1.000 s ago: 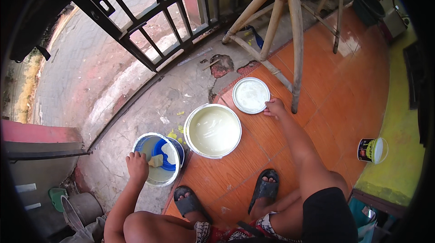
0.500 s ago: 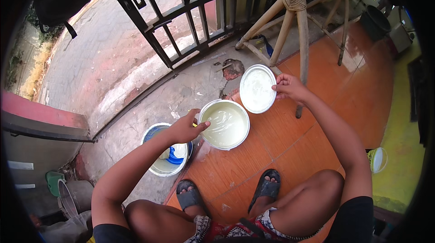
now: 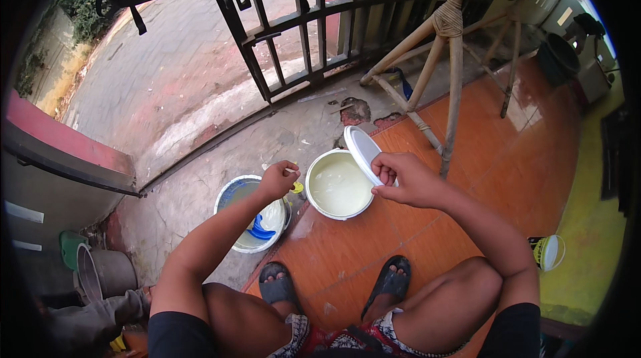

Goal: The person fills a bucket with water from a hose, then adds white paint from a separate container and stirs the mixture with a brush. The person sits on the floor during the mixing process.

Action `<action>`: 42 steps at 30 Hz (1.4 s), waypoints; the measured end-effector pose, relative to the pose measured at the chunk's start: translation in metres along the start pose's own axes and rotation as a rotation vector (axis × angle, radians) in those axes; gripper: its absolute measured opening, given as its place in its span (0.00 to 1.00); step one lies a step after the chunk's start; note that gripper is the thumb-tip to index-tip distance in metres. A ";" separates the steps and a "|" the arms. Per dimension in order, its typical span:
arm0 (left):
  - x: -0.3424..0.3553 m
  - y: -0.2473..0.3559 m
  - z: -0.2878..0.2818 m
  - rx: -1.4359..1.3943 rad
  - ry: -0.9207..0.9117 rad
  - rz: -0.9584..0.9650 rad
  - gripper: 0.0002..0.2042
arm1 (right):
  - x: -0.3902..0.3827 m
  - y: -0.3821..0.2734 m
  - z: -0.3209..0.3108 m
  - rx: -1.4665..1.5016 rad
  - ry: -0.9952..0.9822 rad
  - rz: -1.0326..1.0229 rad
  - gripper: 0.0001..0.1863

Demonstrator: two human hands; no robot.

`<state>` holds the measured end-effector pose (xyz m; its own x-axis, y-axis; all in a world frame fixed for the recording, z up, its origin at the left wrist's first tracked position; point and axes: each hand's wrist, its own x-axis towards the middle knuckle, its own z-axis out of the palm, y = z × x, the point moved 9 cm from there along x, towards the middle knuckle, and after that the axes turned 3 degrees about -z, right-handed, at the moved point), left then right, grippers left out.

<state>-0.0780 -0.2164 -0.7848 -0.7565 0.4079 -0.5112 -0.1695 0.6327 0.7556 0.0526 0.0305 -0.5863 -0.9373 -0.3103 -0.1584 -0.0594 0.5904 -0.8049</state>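
A round white bucket (image 3: 339, 188) filled with pale cream paint stands on the orange tiles in front of me. My right hand (image 3: 408, 181) grips the edge of its white lid (image 3: 362, 152), which is tilted steeply over the bucket's right rim. Just left of the bucket hovers my left hand (image 3: 277, 181), its fingers curled and nothing visible in them. Below that hand a second white bucket (image 3: 227, 241) holds a blue tool (image 3: 259, 229) and some pale material; my left forearm covers part of it. A small yellow piece (image 3: 298, 188) shows between the two buckets.
A bamboo stand (image 3: 454, 84) rises at the far right. Behind the buckets runs a dark metal gate (image 3: 287, 51). A grey pail (image 3: 107, 274) sits at the left, with grey cloth (image 3: 100, 321) near it. A small bucket (image 3: 551, 252) stands by the yellow wall.
My left hand has left the cream-filled bucket's rim and curled its fingers. My right hand has brought the lid down and left, turning it from face-on to a steep tilt over the bucket.
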 end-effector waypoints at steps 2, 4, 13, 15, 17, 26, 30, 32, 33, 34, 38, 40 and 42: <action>-0.003 0.019 0.002 -0.160 0.036 0.040 0.18 | 0.006 -0.015 0.037 -0.265 -0.052 -0.141 0.13; -0.008 0.033 0.007 -0.345 0.021 0.045 0.22 | 0.015 -0.017 0.079 -0.426 -0.081 -0.233 0.12; -0.022 0.039 0.018 0.152 0.001 0.146 0.28 | 0.037 0.016 0.151 -0.548 -0.295 -0.216 0.11; -0.019 0.030 0.026 0.032 -0.069 0.087 0.27 | 0.039 0.016 0.132 -0.408 -0.223 -0.229 0.15; -0.014 0.025 0.027 -0.028 -0.091 0.060 0.23 | 0.048 0.028 0.090 -0.370 0.049 -0.177 0.22; -0.002 0.007 0.036 -0.295 -0.249 -0.142 0.18 | 0.059 0.148 0.055 -0.090 0.162 0.231 0.31; -0.005 0.000 0.040 -0.409 -0.233 -0.181 0.17 | 0.058 0.185 0.068 0.183 0.091 0.439 0.31; -0.006 0.000 0.041 -0.441 -0.219 -0.184 0.16 | 0.054 0.192 0.075 0.342 0.050 0.488 0.30; -0.005 0.002 0.042 -0.440 -0.209 -0.175 0.16 | 0.052 0.193 0.077 0.383 0.029 0.494 0.30; -0.004 0.002 0.045 -0.448 -0.203 -0.191 0.16 | 0.047 0.196 0.080 0.426 0.001 0.527 0.29; 0.015 0.031 0.061 -0.391 -0.185 -0.090 0.14 | 0.023 0.208 0.064 0.499 0.056 0.560 0.30; 0.031 0.046 0.078 -0.388 -0.177 -0.078 0.13 | 0.007 0.221 0.052 0.542 0.097 0.594 0.30; 0.048 0.062 0.102 -0.433 -0.205 -0.048 0.13 | -0.007 0.236 0.033 0.552 0.168 0.588 0.25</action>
<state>-0.0602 -0.0907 -0.8039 -0.6090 0.5336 -0.5868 -0.4814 0.3393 0.8082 0.0568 0.1476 -0.7936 -0.8044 0.0765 -0.5891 0.5932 0.1567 -0.7897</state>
